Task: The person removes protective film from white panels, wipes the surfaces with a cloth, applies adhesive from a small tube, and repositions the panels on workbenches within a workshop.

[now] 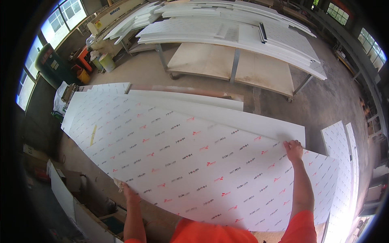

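A large white panel (pixel 194 158), covered with protective film in a repeating red and black print, lies in front of me and slants across the view. My right hand (pixel 293 150) is on its far edge toward the right, fingers curled over the edge. At the near left edge, my left hand (pixel 130 192) is closed around a pale crumpled cloth (pixel 118 184) that touches the panel's rim. Under the far edge, a plain white panel (pixel 259 118) sticks out. A short yellow strip (pixel 93 134) lies on the printed film at the left.
A wheeled table (pixel 236 65) at the back carries stacked white panels (pixel 194 30). More printed panels (pixel 338 141) stand at the right. A green tank (pixel 52 65), buckets (pixel 106 62) and an orange stand (pixel 84 58) are at the far left. Boards (pixel 60 188) lean at the lower left.
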`<state>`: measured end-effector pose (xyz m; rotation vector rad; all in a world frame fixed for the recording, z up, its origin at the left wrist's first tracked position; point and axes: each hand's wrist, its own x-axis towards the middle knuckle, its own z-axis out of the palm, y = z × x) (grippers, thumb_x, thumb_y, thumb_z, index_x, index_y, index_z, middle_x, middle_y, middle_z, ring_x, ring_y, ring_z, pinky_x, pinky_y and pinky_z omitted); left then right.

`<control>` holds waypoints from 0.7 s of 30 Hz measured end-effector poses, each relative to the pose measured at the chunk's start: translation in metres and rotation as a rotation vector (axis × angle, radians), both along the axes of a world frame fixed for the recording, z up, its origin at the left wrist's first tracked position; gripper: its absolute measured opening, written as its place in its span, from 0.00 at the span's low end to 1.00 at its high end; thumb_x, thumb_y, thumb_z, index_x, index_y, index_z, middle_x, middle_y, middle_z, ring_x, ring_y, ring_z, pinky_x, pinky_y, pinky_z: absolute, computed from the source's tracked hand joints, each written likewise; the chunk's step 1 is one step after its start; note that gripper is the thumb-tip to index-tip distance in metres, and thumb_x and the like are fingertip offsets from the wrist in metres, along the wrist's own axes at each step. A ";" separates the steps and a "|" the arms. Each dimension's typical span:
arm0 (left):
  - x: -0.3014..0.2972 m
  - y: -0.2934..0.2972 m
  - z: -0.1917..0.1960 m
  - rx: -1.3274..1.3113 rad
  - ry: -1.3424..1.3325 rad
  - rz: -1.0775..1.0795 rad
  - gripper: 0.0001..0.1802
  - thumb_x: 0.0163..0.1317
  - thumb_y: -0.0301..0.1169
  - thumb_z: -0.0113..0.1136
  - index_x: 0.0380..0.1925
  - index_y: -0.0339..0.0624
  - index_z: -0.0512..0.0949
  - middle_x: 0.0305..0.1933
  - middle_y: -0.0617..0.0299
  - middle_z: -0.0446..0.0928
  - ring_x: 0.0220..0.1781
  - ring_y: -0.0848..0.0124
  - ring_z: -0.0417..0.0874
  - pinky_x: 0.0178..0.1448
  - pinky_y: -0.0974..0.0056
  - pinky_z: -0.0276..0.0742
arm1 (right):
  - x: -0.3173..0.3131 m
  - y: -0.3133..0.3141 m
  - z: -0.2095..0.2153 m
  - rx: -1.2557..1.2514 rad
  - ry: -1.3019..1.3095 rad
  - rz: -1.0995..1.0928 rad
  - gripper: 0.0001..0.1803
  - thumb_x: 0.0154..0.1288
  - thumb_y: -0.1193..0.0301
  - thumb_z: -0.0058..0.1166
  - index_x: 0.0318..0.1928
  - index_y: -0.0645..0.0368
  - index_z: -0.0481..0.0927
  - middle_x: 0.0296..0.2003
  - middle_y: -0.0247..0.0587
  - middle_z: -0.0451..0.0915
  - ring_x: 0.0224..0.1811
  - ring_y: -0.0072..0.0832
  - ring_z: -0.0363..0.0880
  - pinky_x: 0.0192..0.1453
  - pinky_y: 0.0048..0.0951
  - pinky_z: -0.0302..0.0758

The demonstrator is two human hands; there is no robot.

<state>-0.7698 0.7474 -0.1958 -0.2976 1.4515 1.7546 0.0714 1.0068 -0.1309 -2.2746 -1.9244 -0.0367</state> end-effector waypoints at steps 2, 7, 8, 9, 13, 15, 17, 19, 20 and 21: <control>-0.003 -0.002 -0.002 -0.001 0.012 0.027 0.35 0.81 0.58 0.48 0.74 0.44 0.69 0.75 0.57 0.73 0.72 0.54 0.77 0.74 0.43 0.75 | -0.055 0.006 -0.002 0.088 0.080 0.192 0.20 0.72 0.49 0.63 0.42 0.55 0.88 0.44 0.43 0.84 0.51 0.46 0.82 0.57 0.47 0.80; -0.012 -0.003 -0.009 -0.043 0.029 0.002 0.36 0.80 0.56 0.52 0.75 0.42 0.68 0.75 0.55 0.73 0.73 0.53 0.76 0.75 0.44 0.74 | -0.159 0.022 -0.003 0.184 0.121 0.301 0.22 0.69 0.50 0.66 0.48 0.56 0.85 0.49 0.40 0.83 0.54 0.43 0.81 0.63 0.46 0.76; -0.016 -0.010 -0.015 -0.044 0.046 0.013 0.36 0.80 0.57 0.51 0.75 0.42 0.68 0.75 0.55 0.73 0.72 0.54 0.76 0.75 0.44 0.73 | -0.169 0.024 -0.002 0.186 0.108 0.289 0.21 0.69 0.51 0.66 0.48 0.55 0.85 0.49 0.40 0.83 0.54 0.43 0.81 0.62 0.46 0.76; -0.020 -0.016 -0.020 -0.045 0.065 0.025 0.36 0.81 0.57 0.50 0.75 0.42 0.68 0.75 0.55 0.73 0.72 0.54 0.76 0.75 0.44 0.73 | -0.172 0.026 0.000 0.165 0.140 0.269 0.22 0.69 0.48 0.66 0.46 0.54 0.85 0.48 0.38 0.83 0.53 0.42 0.81 0.61 0.45 0.77; -0.011 -0.018 -0.025 -0.116 0.097 0.027 0.36 0.81 0.58 0.48 0.75 0.42 0.67 0.75 0.55 0.73 0.73 0.55 0.76 0.75 0.45 0.73 | -0.171 0.039 0.012 -0.049 0.111 0.177 0.21 0.69 0.48 0.66 0.42 0.54 0.85 0.44 0.39 0.83 0.52 0.42 0.82 0.59 0.46 0.78; 0.004 -0.018 -0.019 -0.081 0.078 0.025 0.36 0.82 0.58 0.46 0.75 0.42 0.68 0.75 0.56 0.73 0.73 0.55 0.76 0.75 0.47 0.74 | -0.165 0.042 0.017 -0.108 0.093 0.163 0.21 0.70 0.48 0.65 0.40 0.54 0.85 0.42 0.39 0.83 0.51 0.42 0.82 0.57 0.47 0.79; 0.015 -0.011 -0.006 -0.084 0.065 0.021 0.36 0.82 0.58 0.45 0.75 0.42 0.68 0.76 0.56 0.72 0.73 0.56 0.76 0.75 0.48 0.74 | -0.152 0.039 0.015 -0.083 0.153 0.157 0.20 0.70 0.50 0.65 0.39 0.55 0.84 0.42 0.40 0.83 0.49 0.43 0.83 0.55 0.48 0.79; 0.023 -0.006 0.003 -0.131 0.062 0.019 0.36 0.82 0.58 0.45 0.76 0.42 0.68 0.77 0.56 0.72 0.73 0.56 0.76 0.75 0.48 0.73 | -0.137 0.030 0.009 -0.047 0.171 0.166 0.21 0.71 0.50 0.64 0.41 0.56 0.84 0.43 0.41 0.84 0.50 0.43 0.83 0.55 0.49 0.80; 0.024 -0.008 0.001 -0.127 0.061 0.012 0.36 0.82 0.58 0.45 0.76 0.42 0.68 0.76 0.56 0.72 0.73 0.56 0.76 0.75 0.48 0.73 | -0.131 0.023 0.006 -0.023 0.162 0.179 0.21 0.72 0.50 0.63 0.42 0.56 0.84 0.45 0.41 0.84 0.51 0.44 0.83 0.56 0.50 0.80; 0.025 -0.009 -0.001 -0.123 0.058 0.004 0.36 0.82 0.58 0.45 0.76 0.41 0.68 0.76 0.56 0.72 0.73 0.56 0.76 0.75 0.48 0.73 | -0.124 0.017 0.002 0.001 0.150 0.191 0.22 0.73 0.49 0.63 0.44 0.57 0.84 0.47 0.42 0.84 0.51 0.44 0.83 0.56 0.51 0.80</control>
